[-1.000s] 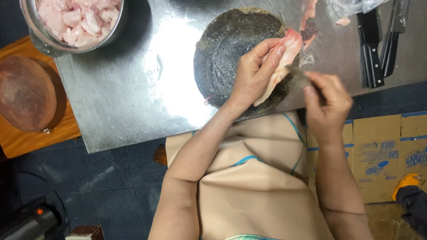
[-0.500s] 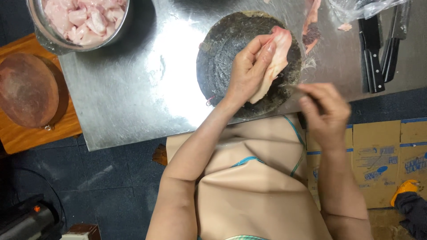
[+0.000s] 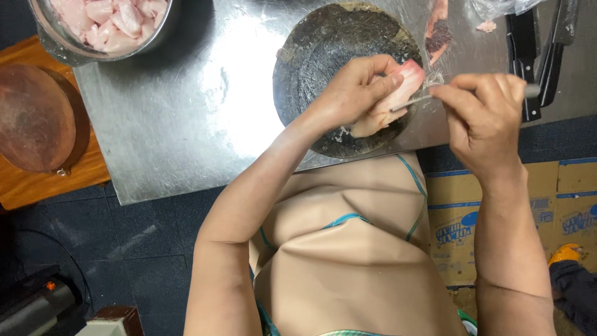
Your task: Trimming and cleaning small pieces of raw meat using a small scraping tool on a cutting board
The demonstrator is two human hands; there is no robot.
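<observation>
**Both hands at work on a strip of raw meat over the round board**

Left hand (image 3: 354, 93) lies curled over a pale pink strip of raw meat (image 3: 390, 99), fingers wrapped across the top of it and pressing it down near the right edge of a dark, round chopping board (image 3: 323, 56). The strip runs slantwise, its upper end poking out past the fingertips, its lower end showing below the palm. Right hand (image 3: 482, 115) is closed in a pinch around a thin metal tool (image 3: 413, 102), most likely a slim blade, whose tip touches the meat just beside the left fingertips; the handle end shows at the far side of the hand.

The board sits on a steel table (image 3: 186, 124), overhanging its near edge a little. At the table's far left corner stands a metal bowl (image 3: 93, 53) filled with pale pink meat pieces (image 3: 109, 22). Just beyond the board lies a dark reddish scrap (image 3: 438, 34), and to the right of it two black-handled knives (image 3: 538, 56) rest side by side. A round wooden block (image 3: 37, 118) sits on a wooden stand left of the table. A tan apron (image 3: 348, 249) covers the person's front, and flattened cardboard (image 3: 553, 211) lies on the floor to the right.
</observation>
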